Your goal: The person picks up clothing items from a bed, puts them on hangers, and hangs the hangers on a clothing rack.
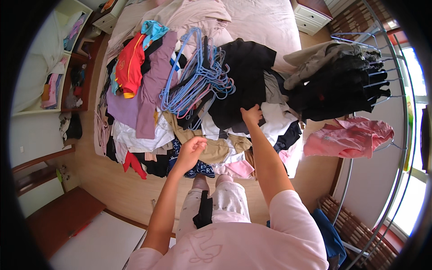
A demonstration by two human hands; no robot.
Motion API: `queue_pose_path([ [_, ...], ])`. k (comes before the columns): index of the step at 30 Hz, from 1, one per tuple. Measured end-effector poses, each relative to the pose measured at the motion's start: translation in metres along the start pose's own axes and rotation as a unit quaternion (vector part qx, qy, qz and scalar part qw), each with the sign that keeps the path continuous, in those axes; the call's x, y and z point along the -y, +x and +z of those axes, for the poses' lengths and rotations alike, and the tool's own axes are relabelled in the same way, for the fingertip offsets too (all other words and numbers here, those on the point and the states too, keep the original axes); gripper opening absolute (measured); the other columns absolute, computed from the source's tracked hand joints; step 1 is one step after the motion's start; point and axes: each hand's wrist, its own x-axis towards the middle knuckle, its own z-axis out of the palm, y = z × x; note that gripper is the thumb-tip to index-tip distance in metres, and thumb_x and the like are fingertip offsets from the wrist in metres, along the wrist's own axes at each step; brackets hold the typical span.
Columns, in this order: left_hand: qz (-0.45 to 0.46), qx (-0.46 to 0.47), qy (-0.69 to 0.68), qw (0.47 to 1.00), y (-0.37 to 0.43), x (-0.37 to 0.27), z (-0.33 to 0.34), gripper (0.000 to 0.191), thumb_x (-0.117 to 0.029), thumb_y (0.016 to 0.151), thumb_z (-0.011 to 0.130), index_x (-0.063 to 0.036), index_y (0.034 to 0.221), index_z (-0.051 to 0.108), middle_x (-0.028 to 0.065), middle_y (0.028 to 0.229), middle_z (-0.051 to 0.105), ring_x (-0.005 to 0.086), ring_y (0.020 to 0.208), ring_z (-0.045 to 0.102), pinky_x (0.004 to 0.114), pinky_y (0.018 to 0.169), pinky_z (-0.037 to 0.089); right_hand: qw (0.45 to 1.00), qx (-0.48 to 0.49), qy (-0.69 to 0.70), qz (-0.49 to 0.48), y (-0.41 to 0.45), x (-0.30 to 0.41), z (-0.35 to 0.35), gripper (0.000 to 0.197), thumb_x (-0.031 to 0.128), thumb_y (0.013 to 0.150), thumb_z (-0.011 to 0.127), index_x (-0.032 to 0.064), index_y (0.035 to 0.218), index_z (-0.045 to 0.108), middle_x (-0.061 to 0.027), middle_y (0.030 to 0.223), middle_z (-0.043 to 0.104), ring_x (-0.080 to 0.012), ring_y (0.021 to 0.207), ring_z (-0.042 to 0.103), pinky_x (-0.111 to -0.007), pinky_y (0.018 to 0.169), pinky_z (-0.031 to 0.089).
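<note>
My left hand (193, 151) holds the end of a thin dark hanger (216, 135) over the near part of the clothes pile. My right hand (252, 114) grips the lower edge of a black garment (248, 71) lying on the pile. Left of that garment, a tangled heap of blue and pink hangers (202, 79) rests on the clothes. Beneath and between my hands are a tan garment (216, 152) and white cloth. Further left lie a mauve garment (153, 81) and a red garment (130, 64) with yellow trim.
The pile covers the near part of a bed with a pink sheet (263, 17). At the right, a metal rack (403, 101) bears dark clothes (334, 87) and a pink garment (351, 138) on hangers. Open shelves (65, 81) stand at the left; a white drawer cabinet (310, 18) is beyond the bed.
</note>
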Motion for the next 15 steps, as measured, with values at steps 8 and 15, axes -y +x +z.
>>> queue_pose_path([
  [8,-0.023,-0.029,-0.018,0.999,-0.011,0.021,-0.033,0.021,-0.014,0.101,0.059,0.0021,0.113,0.064,0.0073,0.100,0.071,0.0119,0.089,0.066,0.027,0.082,0.052,0.955,0.066,-0.191,-0.215,-0.087,0.055,0.056,0.091,0.040,0.067,0.087,0.0101,0.140,0.042,-0.0209,0.151,0.035,-0.0464,0.131,0.046,-0.058,0.098,0.048],
  [15,-0.024,-0.023,-0.020,0.999,-0.021,0.028,-0.038,0.021,-0.015,0.101,0.059,0.0021,0.112,0.065,0.0053,0.096,0.070,0.0112,0.089,0.065,0.026,0.081,0.052,0.955,0.015,-0.149,-0.257,-0.057,0.022,0.062,0.015,0.005,0.084,0.056,0.0016,0.096,0.064,-0.0254,0.093,0.071,-0.0439,0.091,0.069,-0.050,0.079,0.057],
])
